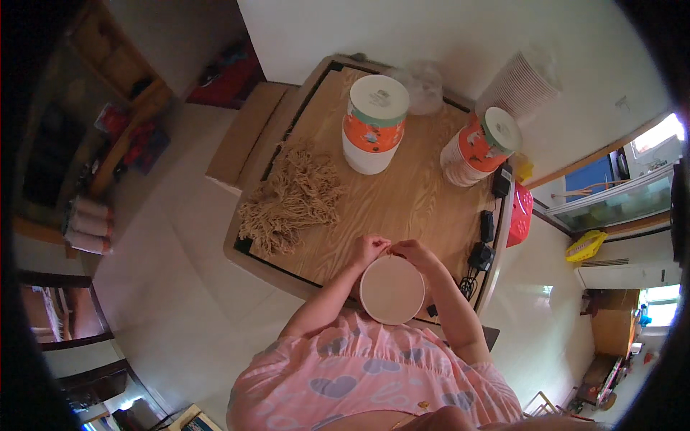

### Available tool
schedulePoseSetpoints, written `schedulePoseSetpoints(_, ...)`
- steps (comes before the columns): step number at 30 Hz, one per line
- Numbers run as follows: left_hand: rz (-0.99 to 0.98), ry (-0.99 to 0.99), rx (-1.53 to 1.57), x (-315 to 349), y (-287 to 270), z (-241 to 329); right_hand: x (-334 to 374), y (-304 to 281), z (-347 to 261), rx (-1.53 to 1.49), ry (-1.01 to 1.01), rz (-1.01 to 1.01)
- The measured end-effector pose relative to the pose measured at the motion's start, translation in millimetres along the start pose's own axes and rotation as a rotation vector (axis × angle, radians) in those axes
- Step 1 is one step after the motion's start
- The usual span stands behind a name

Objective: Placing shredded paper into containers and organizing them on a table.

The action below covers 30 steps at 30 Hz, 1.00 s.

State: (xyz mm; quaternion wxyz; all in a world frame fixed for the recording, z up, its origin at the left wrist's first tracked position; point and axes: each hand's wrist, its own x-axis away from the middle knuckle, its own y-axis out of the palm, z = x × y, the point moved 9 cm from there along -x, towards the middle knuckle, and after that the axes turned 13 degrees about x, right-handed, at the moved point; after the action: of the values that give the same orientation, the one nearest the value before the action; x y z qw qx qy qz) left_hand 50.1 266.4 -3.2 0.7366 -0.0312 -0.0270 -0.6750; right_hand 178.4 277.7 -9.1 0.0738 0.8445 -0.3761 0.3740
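A paper tub [392,291] rests against my body at the table's near edge, its pale round end facing up. I cannot tell whether that end is its base or its opening. At the tub's far rim, my left hand [370,249] is closed in a pinch. My right hand [415,255] meets it there with fingertips pressed together. Whatever lies between the fingers is too small to make out. A tangled heap of tan cords [296,197] lies to the left, beyond my left hand.
On the wooden table [392,208], a stack of white and orange paper tubs [375,133] stands far off, another stack [478,147] right of it. Nested tubs in plastic [519,86] lean by the wall. Black adapters [481,256] line the right edge. A cardboard box [248,136] adjoins the left.
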Motion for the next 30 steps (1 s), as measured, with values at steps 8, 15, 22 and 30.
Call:
schedulePoseSetpoints(8, 0.025, 0.069, -0.048, 3.4, -0.4, 21.3, -0.8, 8.3, -3.2, -0.147, 0.062, -0.124)
schedulePoseSetpoints(15, 0.08, 0.203, -0.15, 3.2, -12.4, 17.8, 1.7, 3.1, -18.7, 0.165, -0.117, -0.194)
schedulePoseSetpoints(22, 0.048, 0.111, -0.167, 6.1, -11.0, 13.8, 7.3, 6.0, -12.5, 0.223, -0.013, -0.144)
schedulePoseSetpoints(30, 0.101, 0.045, 0.051, 37.1, -31.4, 53.0, 38.2, -3.7, -47.9, 0.181, -0.127, -0.021)
